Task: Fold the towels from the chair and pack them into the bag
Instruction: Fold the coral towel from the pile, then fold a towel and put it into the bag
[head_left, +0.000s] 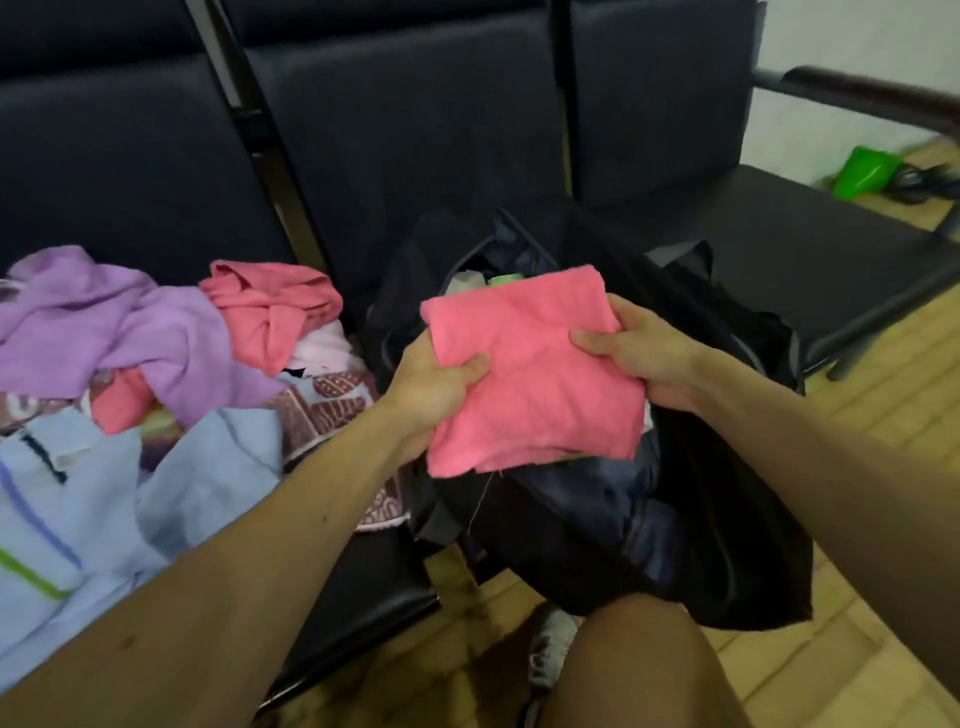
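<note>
while above the bag (727, 545), pink towel (530, 374) between left grip (431, 387) and right grip (644, 353), both pinching it

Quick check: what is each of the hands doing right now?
Left hand: grips the folded pink towel.
Right hand: grips the same towel's other edge.

Folded towel (530, 369): plain pink. Bag (727, 519): black outside, navy lining. Lilac towel (104, 322), plain. Crumpled towel (270, 306): pink, same shade. Pale-blue towel (78, 509) w/ purple, green & dark stripes. Leaf-print towel (337, 400): maroon on lt. blue. Chairs (415, 130): v. dark navy/black. Floor (893, 415): yellowish wood blocks. Plastic item (865, 171): bright green.
</note>
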